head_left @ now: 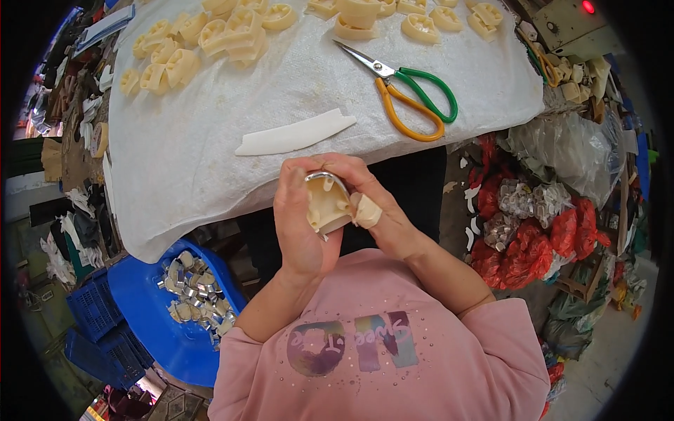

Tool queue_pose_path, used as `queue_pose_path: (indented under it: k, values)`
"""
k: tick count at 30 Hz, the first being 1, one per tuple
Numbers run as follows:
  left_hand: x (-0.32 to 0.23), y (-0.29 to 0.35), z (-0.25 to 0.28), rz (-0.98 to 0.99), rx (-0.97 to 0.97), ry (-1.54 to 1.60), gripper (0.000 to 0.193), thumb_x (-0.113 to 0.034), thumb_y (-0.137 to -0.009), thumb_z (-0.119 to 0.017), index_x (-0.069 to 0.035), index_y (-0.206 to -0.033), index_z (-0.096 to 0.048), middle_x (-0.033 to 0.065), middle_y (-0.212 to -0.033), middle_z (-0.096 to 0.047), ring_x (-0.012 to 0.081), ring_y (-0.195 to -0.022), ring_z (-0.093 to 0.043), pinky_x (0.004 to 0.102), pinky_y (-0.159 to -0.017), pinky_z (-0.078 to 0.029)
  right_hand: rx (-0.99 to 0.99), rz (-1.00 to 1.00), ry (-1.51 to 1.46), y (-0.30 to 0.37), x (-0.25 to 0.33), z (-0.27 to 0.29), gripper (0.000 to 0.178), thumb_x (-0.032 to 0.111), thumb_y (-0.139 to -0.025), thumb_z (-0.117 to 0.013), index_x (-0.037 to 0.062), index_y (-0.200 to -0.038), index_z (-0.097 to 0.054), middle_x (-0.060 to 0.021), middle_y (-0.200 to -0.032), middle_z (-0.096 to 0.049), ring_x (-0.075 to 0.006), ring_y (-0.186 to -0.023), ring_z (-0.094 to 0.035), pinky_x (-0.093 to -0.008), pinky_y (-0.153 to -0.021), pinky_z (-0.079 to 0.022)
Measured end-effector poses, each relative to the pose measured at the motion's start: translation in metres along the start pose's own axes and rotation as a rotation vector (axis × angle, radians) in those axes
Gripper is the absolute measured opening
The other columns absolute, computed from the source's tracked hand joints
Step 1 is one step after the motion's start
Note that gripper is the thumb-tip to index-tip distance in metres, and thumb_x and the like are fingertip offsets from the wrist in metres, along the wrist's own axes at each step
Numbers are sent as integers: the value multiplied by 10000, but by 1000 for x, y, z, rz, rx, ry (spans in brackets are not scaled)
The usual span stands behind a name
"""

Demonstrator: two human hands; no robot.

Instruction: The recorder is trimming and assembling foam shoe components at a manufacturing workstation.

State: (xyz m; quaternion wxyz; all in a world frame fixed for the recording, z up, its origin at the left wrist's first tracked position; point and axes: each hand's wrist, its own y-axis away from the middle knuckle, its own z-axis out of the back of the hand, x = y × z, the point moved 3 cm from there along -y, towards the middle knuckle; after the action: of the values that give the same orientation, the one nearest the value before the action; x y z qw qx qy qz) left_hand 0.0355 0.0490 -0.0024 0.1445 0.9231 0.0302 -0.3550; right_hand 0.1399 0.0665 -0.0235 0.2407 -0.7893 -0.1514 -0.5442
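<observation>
Just past the table's front edge, both my hands grip a cream hollow moulded piece (330, 209) with small posts inside and a shiny silver band along its far rim. My left hand (298, 224) curls around its left side. My right hand (382, 210) wraps the far and right side, and a cream wrapping (366, 211) covers its thumb. Some fingers are hidden behind the piece. Beyond my hands, a curved white strip (298, 135) lies on the white table cover (210, 133). Scissors (404, 95) with one green and one orange handle rest farther right, blades parted.
Several cream moulded pieces (235, 35) crowd the table's far left, and more (421, 28) sit at the far right. A blue tub (151, 309) of silver-banded pieces (196, 291) stands at lower left by blue crates (95, 305). Red plastic bags (523, 252) fill the right side.
</observation>
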Motion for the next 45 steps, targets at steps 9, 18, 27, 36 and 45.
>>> queue_pose_path:
  k: [9,18,27,36,45]
  values:
    - [9,2,2,-13,92,-170,251,-294,-934,-536,-103,-1075,-453,29,-984,-522,115,-898,-529,271,-789,-467,-180,242,254,3,-4,-1,344,203,-958,-427,24,-1249,-472,-145,-1202,-470,-254,-1111,-478,-339,-964,-366]
    - [0,7,2,62,241,-218,692,-213,-815,-587,-121,-1390,-214,107,-1201,-449,215,-1148,-486,367,-942,-451,-172,-138,-166,1,-1,4,437,282,-971,-401,2,-1306,-438,-102,-1191,-464,-199,-1140,-450,-312,-986,-339]
    - [3,6,8,-31,182,-192,593,-71,-749,-490,-77,-1305,-283,110,-1134,-462,198,-1039,-522,330,-880,-477,-185,114,177,3,-2,0,391,190,-937,-463,50,-1302,-464,-93,-1158,-456,-186,-1011,-482,-291,-881,-399]
    - [-12,3,11,-126,329,-745,945,-343,-813,-671,-26,-1436,-34,157,-1197,-453,216,-1055,-524,339,-872,-459,-122,130,801,-17,45,19,506,194,-777,-690,35,-1221,-508,-109,-1001,-519,-163,-798,-537,-289,-651,-465]
    - [-25,-2,7,-53,260,-826,598,89,-671,-674,19,-1223,-455,106,-1090,-518,167,-1042,-567,280,-873,-484,-171,112,384,-17,24,33,298,219,-875,-594,12,-1087,-567,-62,-958,-561,-121,-792,-551,-248,-615,-468]
